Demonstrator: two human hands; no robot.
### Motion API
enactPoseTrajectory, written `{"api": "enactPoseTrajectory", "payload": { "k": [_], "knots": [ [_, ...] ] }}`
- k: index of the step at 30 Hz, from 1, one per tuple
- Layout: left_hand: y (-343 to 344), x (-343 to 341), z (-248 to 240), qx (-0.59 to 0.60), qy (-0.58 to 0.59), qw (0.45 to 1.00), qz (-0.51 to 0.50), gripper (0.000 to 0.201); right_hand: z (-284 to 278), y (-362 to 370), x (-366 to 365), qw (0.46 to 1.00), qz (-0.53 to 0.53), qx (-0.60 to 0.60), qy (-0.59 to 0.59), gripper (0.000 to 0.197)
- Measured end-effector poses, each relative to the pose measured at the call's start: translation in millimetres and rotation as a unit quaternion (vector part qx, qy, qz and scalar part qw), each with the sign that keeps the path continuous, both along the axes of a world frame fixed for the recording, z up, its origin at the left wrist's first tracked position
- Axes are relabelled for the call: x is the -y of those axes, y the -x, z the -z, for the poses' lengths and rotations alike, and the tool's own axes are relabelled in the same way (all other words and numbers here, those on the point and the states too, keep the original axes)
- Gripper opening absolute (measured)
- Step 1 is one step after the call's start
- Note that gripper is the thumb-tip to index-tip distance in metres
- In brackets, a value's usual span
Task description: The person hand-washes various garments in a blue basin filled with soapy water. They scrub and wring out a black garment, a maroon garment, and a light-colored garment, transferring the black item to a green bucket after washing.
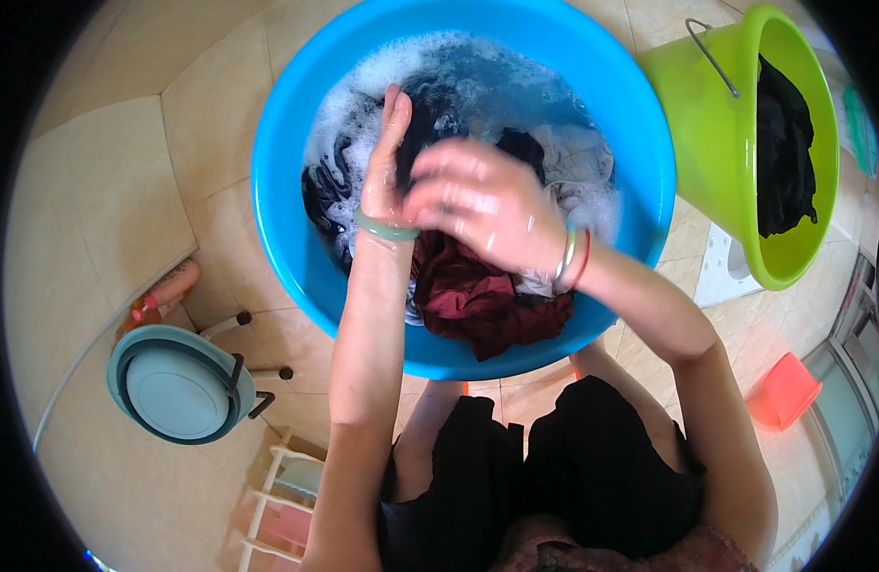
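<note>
Above the blue basin (274, 205), my left hand (386, 162) is held edge-on with its fingers stretched out and nothing in it. A pale green bangle (386, 229) circles the left wrist. My right hand (492, 205), blurred by motion, crosses to the left one with its fingers apart, their tips at the heel of the left hand. Whether they touch it I cannot tell. Wet clothes lie below in sudsy water (516, 81): a dark red garment (463, 296) against the near side, a white cloth (581, 157) at the right, dark cloth (325, 195) at the left.
A lime green bucket (697, 124) with black cloth (783, 153) inside stands tilted in view at the right. On the left are a grey-blue folding basin (177, 386) and a white rack (268, 505). An orange-red container (785, 389) sits at the lower right on the tiled floor (220, 248).
</note>
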State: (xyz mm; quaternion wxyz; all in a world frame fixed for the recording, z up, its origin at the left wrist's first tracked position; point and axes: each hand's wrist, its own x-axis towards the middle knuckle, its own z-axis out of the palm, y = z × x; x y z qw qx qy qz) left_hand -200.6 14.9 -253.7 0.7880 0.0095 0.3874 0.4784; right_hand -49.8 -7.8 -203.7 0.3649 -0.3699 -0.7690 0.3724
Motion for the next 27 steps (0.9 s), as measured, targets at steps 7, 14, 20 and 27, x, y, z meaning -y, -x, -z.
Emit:
{"api": "enactPoseTrajectory", "payload": {
  "k": [7,14,20,27],
  "knots": [
    [-3,11,-18,0.234,-0.081,0.968,0.028,0.036,-47,43,38,0.981,0.011,0.154,-0.118,0.034],
    [-23,17,-35,0.01,0.039,0.997,-0.066,0.039,-24,39,12,0.982,0.106,0.033,-0.156,0.026],
    [-40,19,-41,-0.118,0.094,0.974,-0.169,0.024,15,11,-32,0.98,0.192,-0.018,-0.051,0.012],
    [-21,9,-17,-0.093,-0.022,0.993,-0.075,0.054,95,-41,-60,0.929,0.309,0.172,0.109,0.04]
  ]
}}
